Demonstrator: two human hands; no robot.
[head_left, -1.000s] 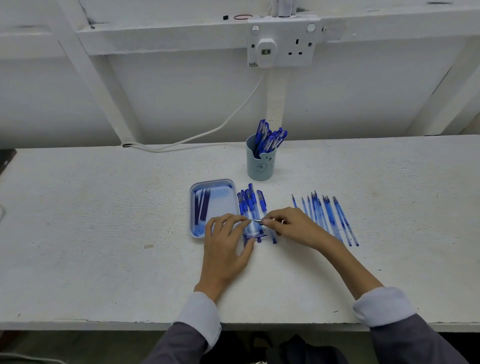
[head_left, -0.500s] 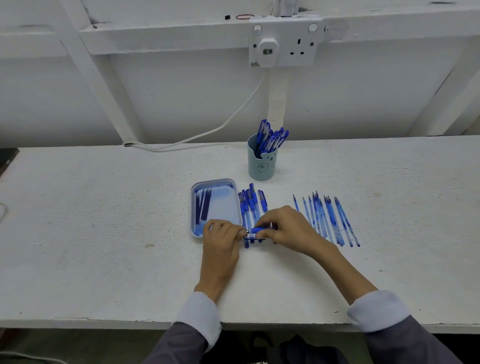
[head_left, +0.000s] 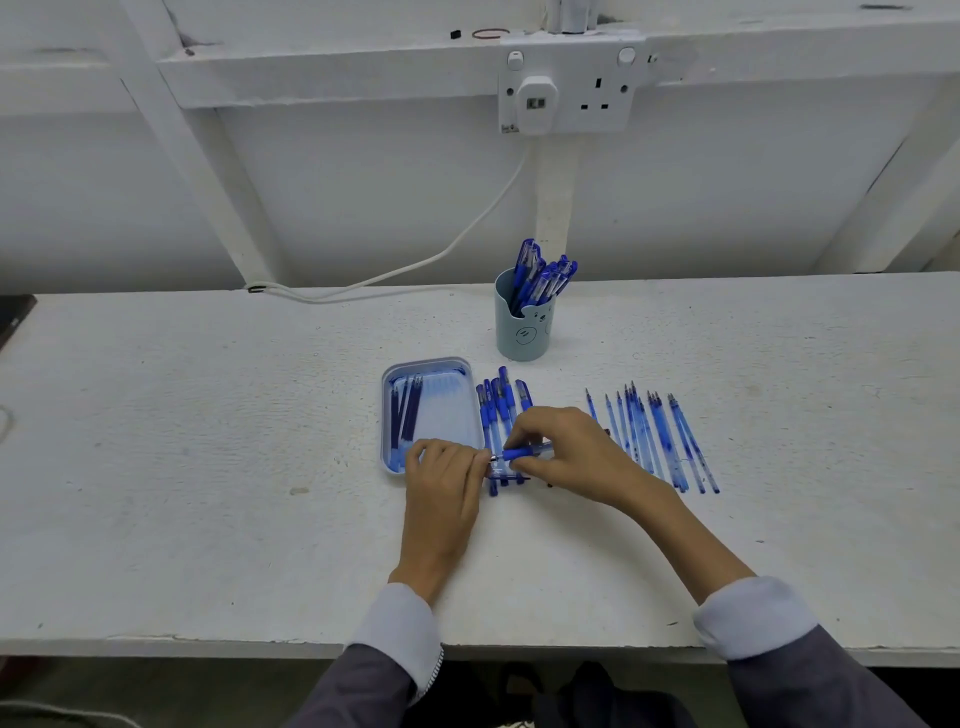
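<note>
A blue pen (head_left: 519, 453) lies crosswise between my two hands, just above the table. My right hand (head_left: 566, 452) grips its barrel with curled fingers. My left hand (head_left: 447, 467) pinches the pen's tip end with curled fingers. Under the hands lies a row of blue capped pens (head_left: 498, 410), side by side. A light blue tray (head_left: 441, 415) with a few dark refills sits left of them, partly covered by my left hand.
A pale blue cup (head_left: 522, 327) full of blue pens stands behind the row. Several clear blue refills (head_left: 654, 436) lie in a row to the right. A wall socket (head_left: 566, 88) with a white cable hangs behind. The table's front edge runs near my sleeves.
Both hands closed in on one pen and lifted it crosswise off the row. The left hand went from lying flat to pinching the tip end.
</note>
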